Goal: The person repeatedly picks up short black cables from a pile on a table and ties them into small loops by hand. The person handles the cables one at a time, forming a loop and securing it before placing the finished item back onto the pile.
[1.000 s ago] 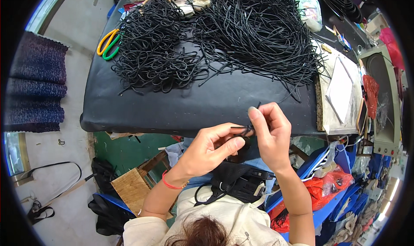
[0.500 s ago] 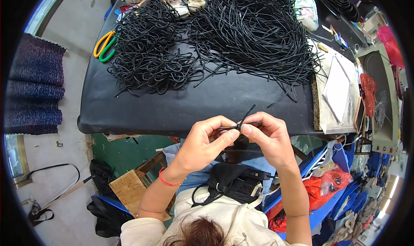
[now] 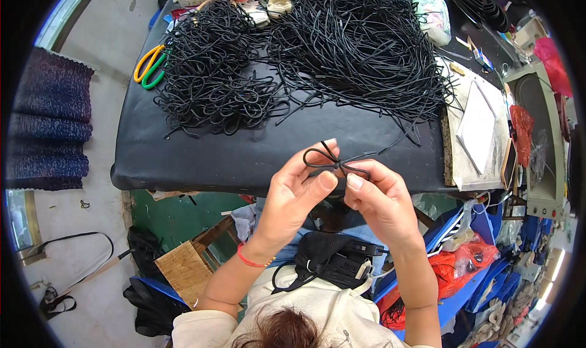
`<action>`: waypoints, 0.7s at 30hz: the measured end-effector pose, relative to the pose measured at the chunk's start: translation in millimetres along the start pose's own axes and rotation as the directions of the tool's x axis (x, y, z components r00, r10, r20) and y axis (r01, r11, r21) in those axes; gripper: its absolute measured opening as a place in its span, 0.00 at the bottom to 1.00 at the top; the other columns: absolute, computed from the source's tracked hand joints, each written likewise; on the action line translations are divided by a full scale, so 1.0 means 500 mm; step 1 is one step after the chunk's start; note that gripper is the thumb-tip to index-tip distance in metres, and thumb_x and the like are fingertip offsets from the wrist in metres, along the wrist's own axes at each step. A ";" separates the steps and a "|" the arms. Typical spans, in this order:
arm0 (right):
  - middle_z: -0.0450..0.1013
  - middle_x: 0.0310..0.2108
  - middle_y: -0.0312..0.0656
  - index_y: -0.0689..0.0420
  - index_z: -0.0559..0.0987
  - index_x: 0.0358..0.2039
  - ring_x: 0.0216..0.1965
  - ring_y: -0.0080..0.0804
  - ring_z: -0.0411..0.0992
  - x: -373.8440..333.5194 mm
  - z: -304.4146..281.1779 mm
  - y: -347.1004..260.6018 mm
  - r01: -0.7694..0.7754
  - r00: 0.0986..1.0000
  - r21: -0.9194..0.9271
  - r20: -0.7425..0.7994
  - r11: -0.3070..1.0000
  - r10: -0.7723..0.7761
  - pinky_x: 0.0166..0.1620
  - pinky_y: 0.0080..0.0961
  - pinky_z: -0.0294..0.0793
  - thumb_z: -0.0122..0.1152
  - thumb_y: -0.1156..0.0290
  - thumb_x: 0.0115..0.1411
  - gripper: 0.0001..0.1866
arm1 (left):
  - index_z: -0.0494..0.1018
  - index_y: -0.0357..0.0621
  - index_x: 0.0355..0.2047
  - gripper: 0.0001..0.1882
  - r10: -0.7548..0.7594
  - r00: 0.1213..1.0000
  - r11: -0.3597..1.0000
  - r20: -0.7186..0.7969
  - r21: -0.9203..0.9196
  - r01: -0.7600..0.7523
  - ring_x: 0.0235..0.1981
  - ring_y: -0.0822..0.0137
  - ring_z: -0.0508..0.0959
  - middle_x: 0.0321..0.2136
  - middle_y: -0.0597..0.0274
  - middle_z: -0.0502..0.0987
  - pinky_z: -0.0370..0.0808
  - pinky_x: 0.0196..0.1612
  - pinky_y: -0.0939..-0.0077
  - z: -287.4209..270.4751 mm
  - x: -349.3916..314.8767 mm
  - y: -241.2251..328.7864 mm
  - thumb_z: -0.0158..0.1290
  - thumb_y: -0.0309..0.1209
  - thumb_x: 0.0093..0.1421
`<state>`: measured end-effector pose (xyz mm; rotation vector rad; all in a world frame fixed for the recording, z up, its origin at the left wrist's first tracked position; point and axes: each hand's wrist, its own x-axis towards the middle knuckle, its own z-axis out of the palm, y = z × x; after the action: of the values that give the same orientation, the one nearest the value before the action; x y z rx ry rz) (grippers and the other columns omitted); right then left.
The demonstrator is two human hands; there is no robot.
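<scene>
A black cord tied in a small bow (image 3: 337,164), with loops to both sides and loose tails, is held up just off the table's front edge. My right hand (image 3: 384,198) pinches its right loop between thumb and fingers. My left hand (image 3: 293,192) has its thumb spread away from its fingers, and the bow's left loop lies against those fingers. Behind my hands, a heap of looped black cords (image 3: 213,73) lies on the left of the table. To its right is a bigger pile of long, mostly straight black cords (image 3: 366,49).
Scissors with orange and green handles (image 3: 146,67) lie at the left of the black table (image 3: 244,159). A white board (image 3: 478,128) is on its right side. Red plastic bags (image 3: 467,256) and a blue crate (image 3: 448,296) stand beside my right arm; a wooden stool (image 3: 180,268) is at lower left.
The cord, earlier pinched tight at its middle by both hands, now shows as an open bow. My left thumb and fingers have spread apart; my right hand has shifted onto the right loop.
</scene>
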<state>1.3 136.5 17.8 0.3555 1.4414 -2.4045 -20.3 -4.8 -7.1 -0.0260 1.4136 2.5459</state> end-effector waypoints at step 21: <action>0.70 0.21 0.32 0.63 0.75 0.28 0.20 0.12 0.64 0.022 0.031 -0.015 0.258 0.950 -0.364 -0.076 0.895 -0.304 0.24 0.11 0.65 0.49 0.69 0.62 0.11 | 0.73 0.34 0.33 0.06 -0.252 0.948 0.966 0.193 -0.002 0.257 0.27 0.77 0.73 0.26 0.60 0.76 0.70 0.33 0.83 -0.009 0.006 0.034 0.49 0.25 0.58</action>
<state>-12.5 124.4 27.0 0.2321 2.0678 -2.2991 -27.4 -16.7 4.2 0.0293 1.2173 2.2889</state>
